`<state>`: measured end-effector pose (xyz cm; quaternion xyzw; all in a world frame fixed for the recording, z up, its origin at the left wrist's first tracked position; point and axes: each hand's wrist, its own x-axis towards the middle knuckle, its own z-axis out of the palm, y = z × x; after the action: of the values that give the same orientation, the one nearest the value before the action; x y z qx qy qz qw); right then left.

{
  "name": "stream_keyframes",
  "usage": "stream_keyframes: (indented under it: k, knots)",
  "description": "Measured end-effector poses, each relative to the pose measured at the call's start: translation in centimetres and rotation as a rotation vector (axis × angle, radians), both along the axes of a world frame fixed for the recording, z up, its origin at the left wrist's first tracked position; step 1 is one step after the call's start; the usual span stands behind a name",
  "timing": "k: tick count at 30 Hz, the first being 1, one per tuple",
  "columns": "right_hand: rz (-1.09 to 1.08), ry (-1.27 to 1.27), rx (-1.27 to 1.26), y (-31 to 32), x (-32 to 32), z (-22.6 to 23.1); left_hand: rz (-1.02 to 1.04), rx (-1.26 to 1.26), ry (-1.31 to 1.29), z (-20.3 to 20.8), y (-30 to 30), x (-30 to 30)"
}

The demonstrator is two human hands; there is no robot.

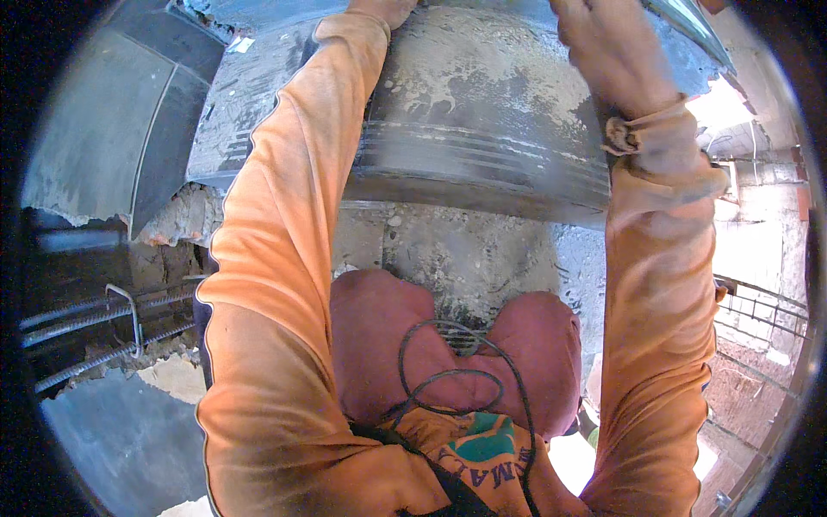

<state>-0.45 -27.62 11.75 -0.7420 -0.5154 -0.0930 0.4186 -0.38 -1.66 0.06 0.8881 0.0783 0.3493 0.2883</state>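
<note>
Both my arms, in orange sleeves, stretch forward over a dark stone step (482, 95) smeared with pale grey cement or dust. My left hand (385, 10) is at the top edge of the picture, beyond the step's top. Only its wrist and a small part of the hand show; its fingers are cut off. Farther right, my right hand (616, 56) reaches forward above the far end of the step, with its fingers also outside the picture. What either hand touches or holds cannot be seen. A knotted band or cuff (622, 138) is at my right wrist.
A thin black cable (461, 372) loops over my lap. Below the step's edge lies a stained lower tread (482, 254). At left are grey slabs (95, 129) with broken edges and steel reinforcing bars (112, 323). More bars (762, 306) and brickwork (758, 349) stand at right.
</note>
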Motion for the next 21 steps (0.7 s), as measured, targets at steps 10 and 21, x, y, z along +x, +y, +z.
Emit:
stream_keyframes:
  k: [10, 21]
  knots:
    - [-0.293, 0.049, -0.505, 1.8, -0.2, -0.1, -0.042, 0.165, -0.038, 0.7, -1.7, 0.0]
    - [-0.244, 0.029, -0.186, 1.6, 1.1, -1.7, 0.024, 0.314, -0.027, 0.9, -2.5, 0.7]
